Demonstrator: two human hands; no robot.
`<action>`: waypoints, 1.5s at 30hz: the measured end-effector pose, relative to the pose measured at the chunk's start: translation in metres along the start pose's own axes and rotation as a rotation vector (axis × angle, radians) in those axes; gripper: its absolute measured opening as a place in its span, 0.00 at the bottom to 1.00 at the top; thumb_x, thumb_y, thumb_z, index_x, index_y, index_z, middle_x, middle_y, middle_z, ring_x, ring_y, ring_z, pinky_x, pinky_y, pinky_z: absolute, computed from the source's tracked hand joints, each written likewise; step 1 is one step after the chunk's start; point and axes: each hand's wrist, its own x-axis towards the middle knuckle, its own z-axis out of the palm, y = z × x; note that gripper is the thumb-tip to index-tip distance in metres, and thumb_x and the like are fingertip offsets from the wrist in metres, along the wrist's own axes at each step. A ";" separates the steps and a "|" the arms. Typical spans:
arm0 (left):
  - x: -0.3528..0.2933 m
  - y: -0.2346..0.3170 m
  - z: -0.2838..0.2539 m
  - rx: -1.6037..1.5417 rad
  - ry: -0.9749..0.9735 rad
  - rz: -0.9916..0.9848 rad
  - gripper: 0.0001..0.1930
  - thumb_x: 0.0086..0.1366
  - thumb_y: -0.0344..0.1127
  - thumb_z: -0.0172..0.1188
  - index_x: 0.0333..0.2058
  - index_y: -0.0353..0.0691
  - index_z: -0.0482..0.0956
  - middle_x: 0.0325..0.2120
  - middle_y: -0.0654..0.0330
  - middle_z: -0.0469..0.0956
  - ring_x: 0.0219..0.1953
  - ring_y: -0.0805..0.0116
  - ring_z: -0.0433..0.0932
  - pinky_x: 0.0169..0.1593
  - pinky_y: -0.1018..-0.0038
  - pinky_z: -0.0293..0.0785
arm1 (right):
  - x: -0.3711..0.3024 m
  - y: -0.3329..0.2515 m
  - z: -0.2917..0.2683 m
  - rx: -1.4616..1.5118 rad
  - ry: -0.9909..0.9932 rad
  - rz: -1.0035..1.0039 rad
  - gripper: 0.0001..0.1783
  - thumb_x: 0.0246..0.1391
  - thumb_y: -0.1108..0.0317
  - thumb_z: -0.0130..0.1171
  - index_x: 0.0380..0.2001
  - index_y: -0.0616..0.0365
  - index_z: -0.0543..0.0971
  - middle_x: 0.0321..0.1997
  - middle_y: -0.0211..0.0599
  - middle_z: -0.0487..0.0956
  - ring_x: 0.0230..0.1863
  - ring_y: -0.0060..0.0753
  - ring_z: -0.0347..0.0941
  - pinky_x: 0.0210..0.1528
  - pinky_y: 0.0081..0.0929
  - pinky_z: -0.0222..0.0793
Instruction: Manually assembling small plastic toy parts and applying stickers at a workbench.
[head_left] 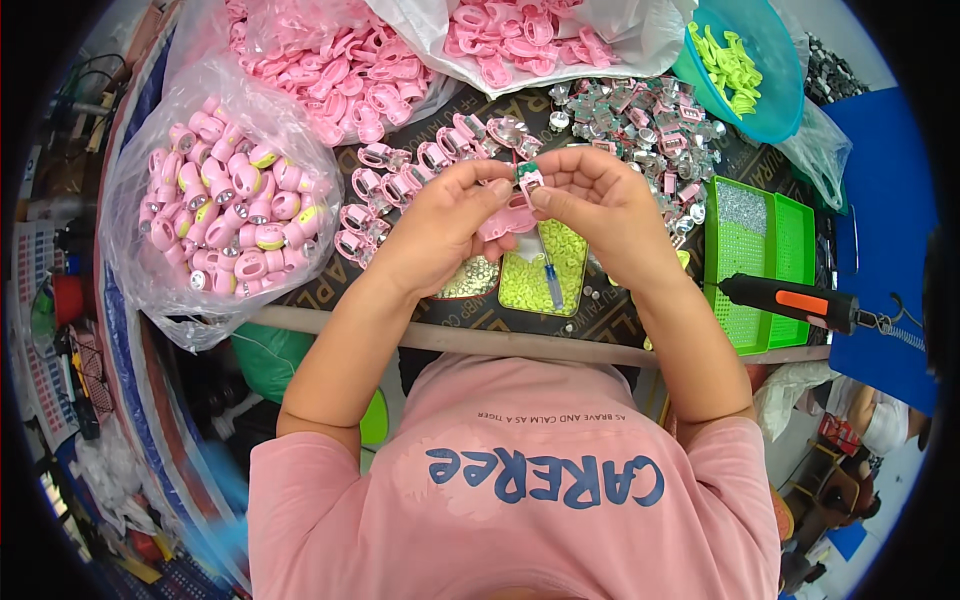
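In the head view, a worker's left hand [437,225] closes thumb and fingers on an open pink plastic shell [508,222], while the right hand [610,205] pinches a small pink-and-green component [530,176] just beside it. Nearer the body than the grip, a blue-handled screwdriver [553,282] lies on a square tray [515,308] of yellow-green pieces. Well left of the grip sits a clear plastic bag [190,325] of pink torch-shaped pieces; well right, a black-and-orange power driver [795,300].

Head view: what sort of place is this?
Likely a small-parts assembly workshop: a heap of matching pink-and-silver parts, bagged pink torch-shaped pieces, and what looks like a power screwdriver at the bench.
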 end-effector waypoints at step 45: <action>-0.005 -0.034 0.003 -0.087 -0.028 0.193 0.18 0.76 0.38 0.57 0.57 0.30 0.76 0.47 0.52 0.82 0.47 0.65 0.84 0.52 0.67 0.84 | -0.017 -0.014 0.003 -0.835 -0.051 -0.507 0.13 0.52 0.78 0.68 0.43 0.59 0.88 0.32 0.43 0.83 0.32 0.41 0.82 0.33 0.31 0.76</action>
